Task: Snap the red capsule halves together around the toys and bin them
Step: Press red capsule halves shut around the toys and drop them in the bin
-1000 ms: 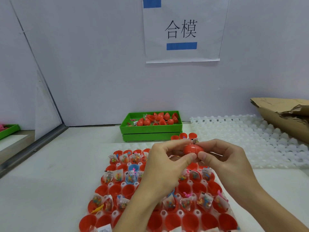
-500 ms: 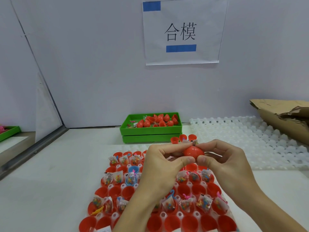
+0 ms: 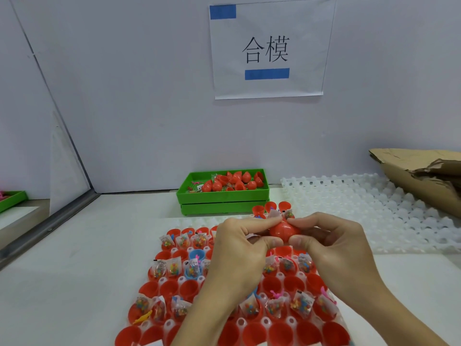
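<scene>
Clearly the capsule (image 3: 284, 231) sits pinched between both hands above the tray's (image 3: 252, 323) far edge, the left hand (image 3: 239, 245) at its 9 o'clock, the right hand (image 3: 331, 243) at its 3 o'clock, each grip clamped on one half. It looks light, stiff and smooth, so probably slippery; thumbs below and fingertips on top, pressing along the seam axis, should suit. The bin (image 3: 223, 196) waits at 12 o'clock on the desk (image 3: 87, 258).

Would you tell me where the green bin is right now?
In the head view, the green bin sits centre, against the back wall, beyond the capsule tray and left of the white grid tray.
</scene>
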A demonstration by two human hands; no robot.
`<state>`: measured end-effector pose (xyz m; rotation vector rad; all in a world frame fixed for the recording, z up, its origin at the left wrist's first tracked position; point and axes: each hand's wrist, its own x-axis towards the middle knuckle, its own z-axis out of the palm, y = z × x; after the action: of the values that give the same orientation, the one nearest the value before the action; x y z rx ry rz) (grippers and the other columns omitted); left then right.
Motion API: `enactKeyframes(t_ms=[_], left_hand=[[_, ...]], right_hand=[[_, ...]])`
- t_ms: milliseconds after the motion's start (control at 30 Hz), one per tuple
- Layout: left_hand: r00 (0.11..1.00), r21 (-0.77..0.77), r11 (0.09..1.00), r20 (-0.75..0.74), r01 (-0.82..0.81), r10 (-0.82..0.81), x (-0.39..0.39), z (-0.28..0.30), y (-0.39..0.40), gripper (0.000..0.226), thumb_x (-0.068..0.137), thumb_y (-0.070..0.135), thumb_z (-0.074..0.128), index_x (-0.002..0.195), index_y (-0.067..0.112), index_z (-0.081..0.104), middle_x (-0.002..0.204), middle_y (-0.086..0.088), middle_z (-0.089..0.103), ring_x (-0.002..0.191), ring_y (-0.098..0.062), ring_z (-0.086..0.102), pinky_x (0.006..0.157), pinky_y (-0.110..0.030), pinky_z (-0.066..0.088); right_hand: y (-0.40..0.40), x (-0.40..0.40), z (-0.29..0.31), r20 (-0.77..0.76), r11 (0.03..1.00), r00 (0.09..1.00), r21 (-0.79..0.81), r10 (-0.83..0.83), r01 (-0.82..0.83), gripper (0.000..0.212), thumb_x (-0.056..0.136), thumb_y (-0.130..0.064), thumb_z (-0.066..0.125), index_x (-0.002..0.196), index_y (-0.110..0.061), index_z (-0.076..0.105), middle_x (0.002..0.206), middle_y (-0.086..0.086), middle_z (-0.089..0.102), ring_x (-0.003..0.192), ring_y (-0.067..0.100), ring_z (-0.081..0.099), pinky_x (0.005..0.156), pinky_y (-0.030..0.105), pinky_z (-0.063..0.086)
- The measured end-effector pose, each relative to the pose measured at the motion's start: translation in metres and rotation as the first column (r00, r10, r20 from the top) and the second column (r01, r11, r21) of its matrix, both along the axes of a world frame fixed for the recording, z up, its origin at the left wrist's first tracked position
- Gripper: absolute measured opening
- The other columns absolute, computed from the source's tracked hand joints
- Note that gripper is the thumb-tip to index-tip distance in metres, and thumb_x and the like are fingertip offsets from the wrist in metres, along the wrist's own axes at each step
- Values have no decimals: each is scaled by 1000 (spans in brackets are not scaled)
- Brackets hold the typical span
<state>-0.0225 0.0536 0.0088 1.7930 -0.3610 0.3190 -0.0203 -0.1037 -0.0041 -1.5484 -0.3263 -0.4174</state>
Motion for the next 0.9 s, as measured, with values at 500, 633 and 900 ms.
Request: enactKeyframes(t_ms=[500,633,900], left_hand=[[999,-14,999,45,-30,31,2,-2,0,36,77,-10,74,92,23,80,87,19,76,90,2,71,76,-11,54],[998,47,998,50,-30,28,3,-5,-1,39,82,-19,63,99,13,78,74,27,71,75,4,71,64,-9,53],[996,85,995,74,-58,52,0,-4,-2,40,83,-14,66,101,19,78,73,31,69,77,5,70,66,-9,53]], right_hand=[[1,-1,1,-15,1000,1000,-13,-2,2,51,74,21,72,74,-30,79,83,-6,78,77,10,75,64,14,56],[3,-2,-2,2,999,1000,-47,6,-6,56,74,23,70,72,-32,78,77,-3,78,72,11,75,64,13,55],[6,-1,-7,1,998,1000,-58,-1,2,50,80,21,67,79,-29,76,84,-3,78,78,13,76,67,15,56]])
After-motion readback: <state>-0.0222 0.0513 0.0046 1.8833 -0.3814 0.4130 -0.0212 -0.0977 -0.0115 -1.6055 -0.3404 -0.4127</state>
